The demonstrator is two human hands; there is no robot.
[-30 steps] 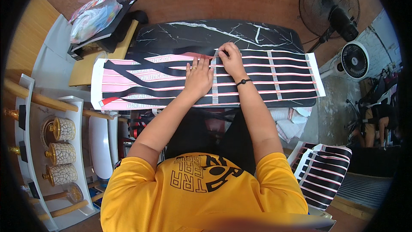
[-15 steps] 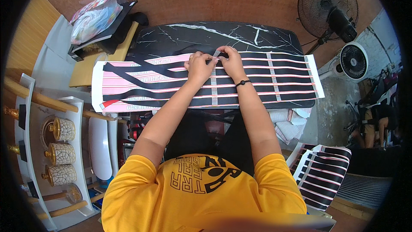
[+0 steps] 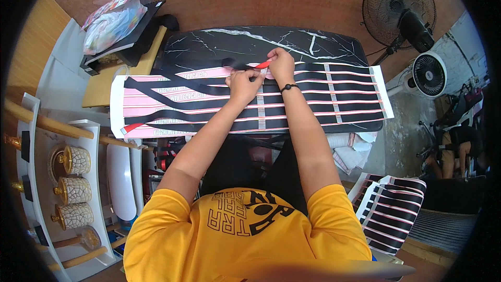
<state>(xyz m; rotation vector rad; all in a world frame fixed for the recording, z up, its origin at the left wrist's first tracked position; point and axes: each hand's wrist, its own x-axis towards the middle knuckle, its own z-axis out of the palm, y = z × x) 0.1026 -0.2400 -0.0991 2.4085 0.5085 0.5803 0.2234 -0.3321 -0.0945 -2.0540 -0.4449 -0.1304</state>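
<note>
Wall (image 3: 219, 0): brown, running across my distant view at 12 o'clock.
Tabletop (image 3: 323, 55): black with white veins, just under the wall at 12 o'clock.
Panel (image 3: 136, 103): long, pink at its 9 o'clock end, white along both short edges; I see it lying flat across the near part of the tabletop.
Black straps (image 3: 305, 90): in parallel rows towards 3 o'clock, with thin pale and reddish lines between; towards 9 o'clock several run loose and slanted over the pink.
Grey band (image 3: 261, 109): narrow, crossing the rows near the panel's middle, below the hands.
Right hand (image 3: 282, 68): at the panel's 12 o'clock edge, fingers closed on the end of a red-tipped strap (image 3: 262, 65); a dark bracelet (image 3: 288, 87) circles the wrist.
Left hand (image 3: 244, 86): beside it towards 9 o'clock, fingers bent, resting on the panel; from my end I cannot tell whether it grips anything.
Fans: a large dark fan (image 3: 383, 0) at 2 o'clock, a smaller white fan (image 3: 430, 73) just below.
Jars (image 3: 73, 190): patterned, gold-trimmed, on a shelf between 8 and 9 o'clock.
Striped piece (image 3: 396, 209): black with pale lines, at 4 o'clock.
</note>
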